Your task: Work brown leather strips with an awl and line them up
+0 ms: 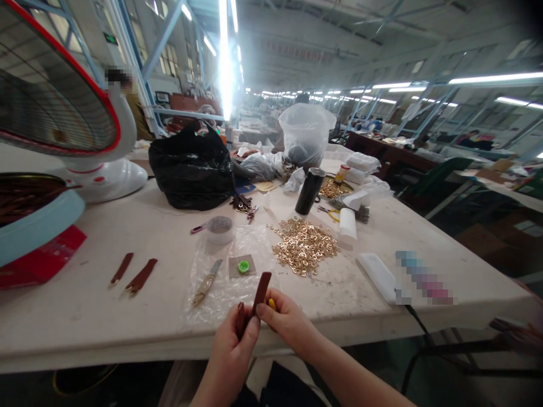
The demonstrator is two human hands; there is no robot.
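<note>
At the table's front edge, my left hand (237, 333) is closed around brown leather straps; a dark folded end shows beside its fingers. My right hand (286, 316) pinches the lower part of an upright brown leather strap (262, 291), close against the left thumb. A small yellow piece (272, 304) sticks out between the right fingers; what it belongs to is hidden. Just beyond the hands, a clear plastic sheet (229, 302) bears a knife (207, 282) with a wrapped handle and a green round object (243, 266) on a grey square. Gold metal rings (305, 246) lie heaped behind.
More brown straps (142, 276) with metal ends lie left. A tape roll (220, 230), black cup (309, 191), yellow-handled pliers (331, 212) and white roll (348, 225) stand or lie farther back. A fan (102, 175), black bag (190, 169) and blue basin (46, 226) occupy the left side.
</note>
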